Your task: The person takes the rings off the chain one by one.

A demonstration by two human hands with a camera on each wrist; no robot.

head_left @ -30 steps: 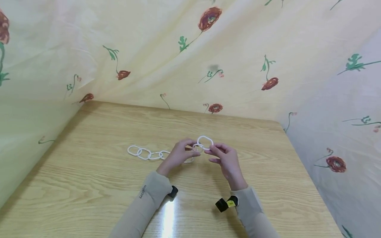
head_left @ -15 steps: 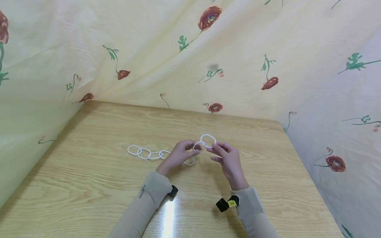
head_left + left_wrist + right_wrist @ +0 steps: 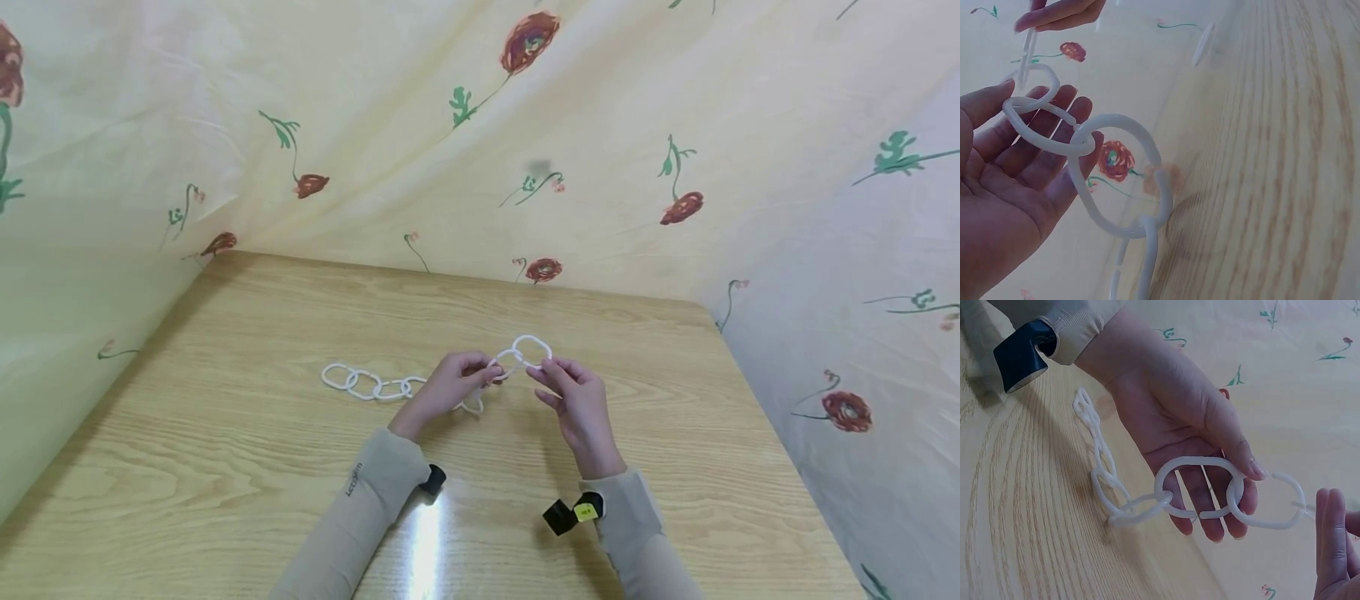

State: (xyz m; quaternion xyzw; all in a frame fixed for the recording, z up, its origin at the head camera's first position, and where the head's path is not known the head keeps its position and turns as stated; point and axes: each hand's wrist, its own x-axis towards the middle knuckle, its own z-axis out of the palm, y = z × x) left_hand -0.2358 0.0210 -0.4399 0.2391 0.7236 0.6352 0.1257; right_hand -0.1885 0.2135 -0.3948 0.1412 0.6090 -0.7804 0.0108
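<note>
A chain of white plastic links [image 3: 362,384] lies partly on the table, its left part stretched out flat. Its right part is lifted between two hands. My left hand [image 3: 453,385] pinches a link near its junction, thumb in front and fingers behind, as the right wrist view shows. My right hand [image 3: 576,398] pinches the end link [image 3: 532,337] between thumb and index finger. One link [image 3: 504,353] spans the two hands. In the right wrist view a held link [image 3: 1197,462] has a small gap in its lower side. The left hand hides some middle links in the head view.
The wooden table [image 3: 247,467] is bordered at the back and sides by flowered cloth [image 3: 360,108]. Black wrist devices [image 3: 558,517] sit on both forearms over beige sleeves [image 3: 341,521]. A bright light reflection lies between the forearms.
My right hand and the end link have moved slightly to the right. More of the link between the hands shows. The links hanging below my left hand have shifted a little left.
</note>
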